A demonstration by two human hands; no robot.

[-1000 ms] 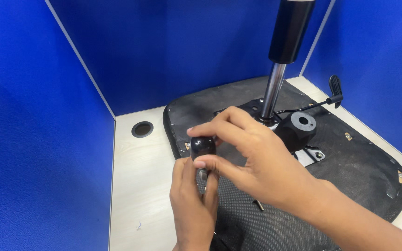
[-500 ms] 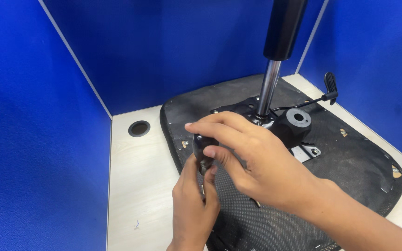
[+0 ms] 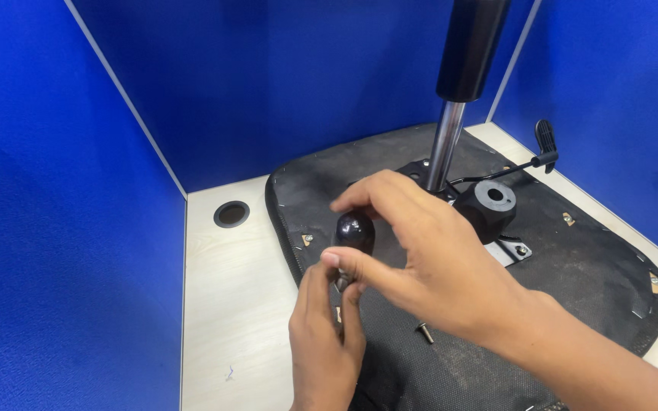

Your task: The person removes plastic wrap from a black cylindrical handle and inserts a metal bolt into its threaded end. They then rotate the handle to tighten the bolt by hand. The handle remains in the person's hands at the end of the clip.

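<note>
The view has closed in since the earlier frame; both hands have lifted the black knob clear of the seat.
The upturned seat (image 3: pixel 573 304) lies on the worktop (image 3: pixel 222 304), its gas post (image 3: pixel 451 114) upright. The right hand (image 3: pixel 428 259) arches over the knob (image 3: pixel 354 230), fingertips pinching its sides; the left hand (image 3: pixel 325 335) grips the stem below, both closed on it. Steady the stem, turn squarely with the right. A loose screw (image 3: pixel 424 332) lies near: judged easy to knock.
</note>
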